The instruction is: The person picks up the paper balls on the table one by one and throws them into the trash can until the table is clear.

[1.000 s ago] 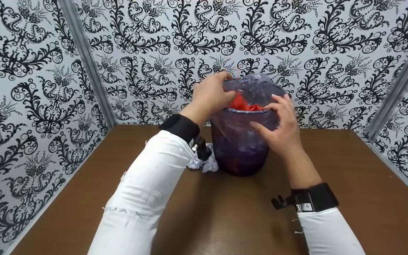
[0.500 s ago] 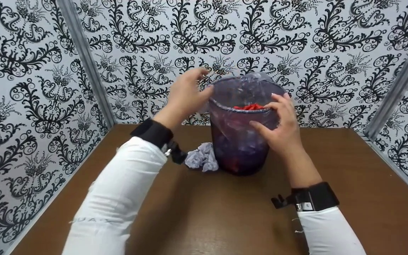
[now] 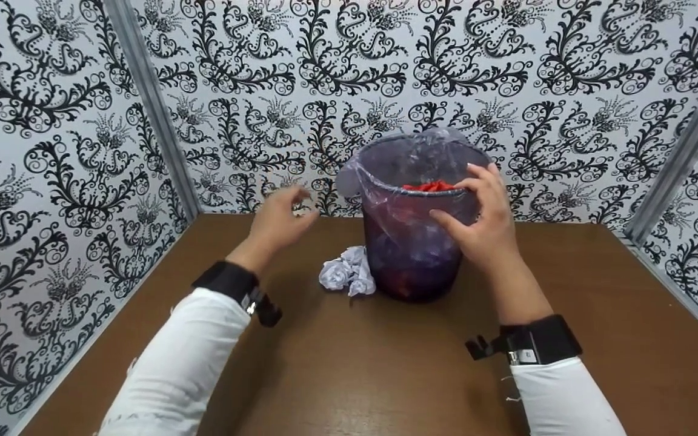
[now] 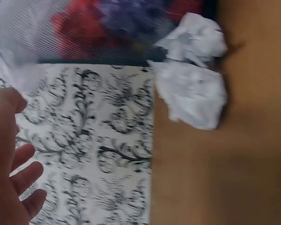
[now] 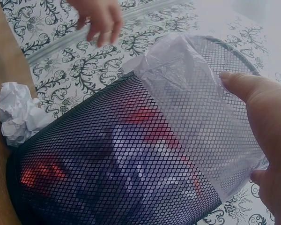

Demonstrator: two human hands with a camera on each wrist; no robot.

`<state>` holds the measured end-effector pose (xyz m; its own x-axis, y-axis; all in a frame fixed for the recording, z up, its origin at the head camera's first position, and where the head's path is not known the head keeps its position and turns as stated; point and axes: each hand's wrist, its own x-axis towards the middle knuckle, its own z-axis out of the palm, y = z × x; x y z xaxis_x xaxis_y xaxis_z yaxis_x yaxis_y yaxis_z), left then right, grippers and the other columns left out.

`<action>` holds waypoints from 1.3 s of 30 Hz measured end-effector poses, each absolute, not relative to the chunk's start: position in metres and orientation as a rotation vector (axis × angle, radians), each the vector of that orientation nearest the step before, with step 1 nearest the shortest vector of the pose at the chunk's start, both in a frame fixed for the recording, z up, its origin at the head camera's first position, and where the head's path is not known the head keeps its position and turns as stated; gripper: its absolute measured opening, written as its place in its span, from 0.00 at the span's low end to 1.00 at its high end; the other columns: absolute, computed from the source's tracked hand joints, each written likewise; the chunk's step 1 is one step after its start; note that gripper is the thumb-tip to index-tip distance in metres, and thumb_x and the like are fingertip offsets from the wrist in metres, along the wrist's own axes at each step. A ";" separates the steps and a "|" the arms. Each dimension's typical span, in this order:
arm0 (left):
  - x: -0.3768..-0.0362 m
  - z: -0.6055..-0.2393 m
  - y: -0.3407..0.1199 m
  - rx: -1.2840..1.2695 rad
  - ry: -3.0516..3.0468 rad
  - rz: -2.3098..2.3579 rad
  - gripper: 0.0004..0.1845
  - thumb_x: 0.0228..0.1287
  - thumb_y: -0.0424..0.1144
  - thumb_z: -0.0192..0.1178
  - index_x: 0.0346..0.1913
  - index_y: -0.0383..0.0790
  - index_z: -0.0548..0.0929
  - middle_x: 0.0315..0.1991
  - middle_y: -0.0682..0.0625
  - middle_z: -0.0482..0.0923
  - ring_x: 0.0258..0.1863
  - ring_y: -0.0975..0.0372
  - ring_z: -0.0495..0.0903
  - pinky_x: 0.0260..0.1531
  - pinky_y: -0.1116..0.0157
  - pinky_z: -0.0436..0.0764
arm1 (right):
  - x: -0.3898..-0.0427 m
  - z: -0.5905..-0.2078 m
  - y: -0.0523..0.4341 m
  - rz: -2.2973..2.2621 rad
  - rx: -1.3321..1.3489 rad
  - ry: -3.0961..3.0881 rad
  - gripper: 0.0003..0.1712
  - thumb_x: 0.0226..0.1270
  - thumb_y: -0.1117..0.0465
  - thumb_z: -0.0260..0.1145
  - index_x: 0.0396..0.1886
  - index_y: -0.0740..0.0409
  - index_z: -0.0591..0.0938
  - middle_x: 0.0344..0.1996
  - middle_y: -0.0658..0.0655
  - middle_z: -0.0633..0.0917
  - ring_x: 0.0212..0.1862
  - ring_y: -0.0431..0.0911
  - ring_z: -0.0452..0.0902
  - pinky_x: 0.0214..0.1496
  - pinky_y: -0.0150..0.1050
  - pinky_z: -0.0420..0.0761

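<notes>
A dark mesh waste bin [image 3: 412, 254] stands on the table, lined with a thin translucent plastic bag [image 3: 379, 203] folded over its rim. Red crumpled material [image 3: 431, 186] shows inside near the top. My right hand [image 3: 485, 218] holds the bin at the right of its rim, the thumb against the bagged front. In the right wrist view that thumb [image 5: 241, 84] lies on the bag. To the left of the bin, my left hand [image 3: 279, 221] is in the air, fingers loosely bent and holding nothing. White crumpled paper balls [image 3: 349, 272] lie on the table against the bin's left side.
The brown wooden table [image 3: 349, 363] runs back to a patterned wall [image 3: 252, 72]. Another patterned panel closes off the left side, with a grey strip [image 3: 149, 109] at the corner. Red and bluish crumpled material [image 4: 131, 18] shows through the mesh.
My left hand has left the bin's mouth and moved left and down, past the bag's edge. The red material inside sits lower. My right hand has stayed on the rim.
</notes>
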<state>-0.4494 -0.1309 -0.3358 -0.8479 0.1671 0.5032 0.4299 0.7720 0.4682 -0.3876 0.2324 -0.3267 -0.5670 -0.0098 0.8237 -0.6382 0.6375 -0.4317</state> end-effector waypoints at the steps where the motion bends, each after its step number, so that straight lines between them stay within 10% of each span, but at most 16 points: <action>1: -0.449 -0.344 -0.132 -0.456 -2.554 -0.826 0.21 0.58 0.52 0.66 0.52 0.50 0.78 0.50 0.52 0.79 0.50 0.59 0.77 0.52 0.59 0.77 | -0.387 -0.327 0.232 0.942 0.503 -2.013 0.31 0.47 0.46 0.79 0.48 0.53 0.78 0.68 0.52 0.70 0.76 0.52 0.48 0.77 0.52 0.42; 16: -0.437 -0.422 -0.110 -0.638 -2.857 -0.727 0.38 0.44 0.51 0.72 0.62 0.47 0.75 0.60 0.45 0.74 0.59 0.52 0.73 0.61 0.54 0.71 | -0.387 -0.327 0.231 0.945 0.488 -2.026 0.32 0.47 0.43 0.79 0.48 0.51 0.78 0.68 0.50 0.69 0.76 0.49 0.47 0.77 0.51 0.42; 24: -0.433 -0.435 -0.102 -0.734 -2.828 -0.666 0.34 0.40 0.45 0.71 0.58 0.48 0.77 0.48 0.49 0.76 0.45 0.56 0.76 0.46 0.56 0.77 | -0.388 -0.328 0.232 0.945 0.512 -1.984 0.31 0.46 0.47 0.80 0.47 0.54 0.78 0.67 0.52 0.71 0.76 0.49 0.48 0.77 0.49 0.42; 33: -0.437 -0.441 -0.096 -0.660 -2.888 -0.674 0.40 0.42 0.39 0.68 0.66 0.44 0.72 0.60 0.44 0.74 0.58 0.51 0.74 0.58 0.54 0.73 | -0.388 -0.328 0.233 0.939 0.504 -2.001 0.31 0.47 0.46 0.79 0.48 0.53 0.78 0.68 0.52 0.70 0.76 0.53 0.48 0.77 0.51 0.41; 39: -0.437 -0.444 -0.096 -0.685 -2.856 -0.717 0.35 0.41 0.36 0.69 0.59 0.43 0.74 0.51 0.46 0.75 0.50 0.53 0.76 0.53 0.56 0.76 | -0.387 -0.326 0.231 0.938 0.496 -2.015 0.32 0.46 0.44 0.79 0.48 0.51 0.77 0.68 0.51 0.70 0.76 0.52 0.48 0.77 0.51 0.42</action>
